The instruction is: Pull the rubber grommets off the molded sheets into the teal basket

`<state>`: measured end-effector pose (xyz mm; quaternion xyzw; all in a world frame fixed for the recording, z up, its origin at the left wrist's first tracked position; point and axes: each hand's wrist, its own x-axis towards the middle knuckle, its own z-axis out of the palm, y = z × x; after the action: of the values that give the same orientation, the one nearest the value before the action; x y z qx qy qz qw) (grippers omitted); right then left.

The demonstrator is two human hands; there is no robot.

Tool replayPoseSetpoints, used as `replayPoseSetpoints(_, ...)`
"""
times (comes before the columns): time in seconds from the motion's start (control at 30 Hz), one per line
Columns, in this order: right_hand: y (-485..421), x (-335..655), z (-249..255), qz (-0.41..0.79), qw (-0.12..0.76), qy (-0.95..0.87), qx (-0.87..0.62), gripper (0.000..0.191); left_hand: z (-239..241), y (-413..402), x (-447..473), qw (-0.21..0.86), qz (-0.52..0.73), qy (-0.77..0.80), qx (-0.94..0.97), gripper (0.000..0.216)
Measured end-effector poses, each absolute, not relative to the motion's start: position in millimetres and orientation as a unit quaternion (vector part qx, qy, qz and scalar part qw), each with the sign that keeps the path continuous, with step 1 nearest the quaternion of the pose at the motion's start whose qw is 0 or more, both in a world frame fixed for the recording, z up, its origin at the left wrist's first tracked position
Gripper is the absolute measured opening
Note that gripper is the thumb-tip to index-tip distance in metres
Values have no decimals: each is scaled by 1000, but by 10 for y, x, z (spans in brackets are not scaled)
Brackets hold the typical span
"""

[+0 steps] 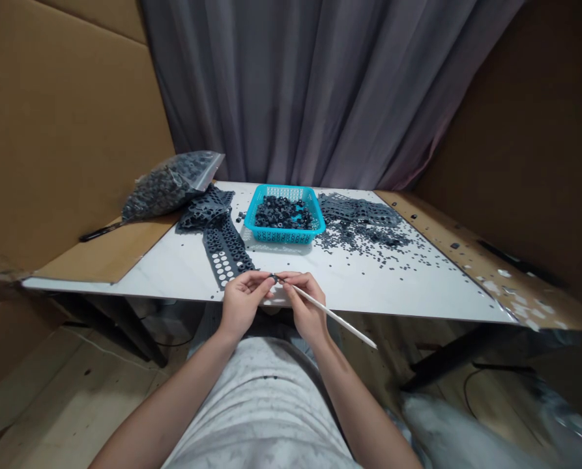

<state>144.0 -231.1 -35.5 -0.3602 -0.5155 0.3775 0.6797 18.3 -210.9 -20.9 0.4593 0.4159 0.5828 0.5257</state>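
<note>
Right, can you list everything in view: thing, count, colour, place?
Table: one, white, centre
Table legs: several, black, below
Curtain: one, grey-purple, back
Cardboard: several panels, brown, both sides
Basket: one, turquoise, mid-table
Ring pieces: many, black, basket
Zip bag: one, clear, left
Slim tool: one, black, near bag
Perforated sheets: uncounted, grey, flanking basket
Scraps: many, dark, right tabletop
Flakes: many, white, right cardboard
Plastic: uncounted, clear, lower right
Stick: one, white, right hand
Small piece: one, black, left hand
Shirt: one, pale, lower middle
Left hand: one, bare, front
Right hand: one, bare, front
Forearms: two, bare, below
</note>
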Motion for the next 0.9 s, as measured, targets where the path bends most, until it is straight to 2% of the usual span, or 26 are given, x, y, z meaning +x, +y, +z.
replayPoseSetpoints(0.23,-2310,1452,-334,386,687,-497,-363,6,-218,-2106,179,527,579,422,456,27)
replayPoseSetpoints(0.53,-2338,1491,-265,452,645,-510,-344,7,-224,-2104,170,533,579,419,454,26)
replayPoseSetpoints(0.9,-2340,1457,-337,417,658,-513,-361,6,-210,-2115,172,540,570,419,455,26)
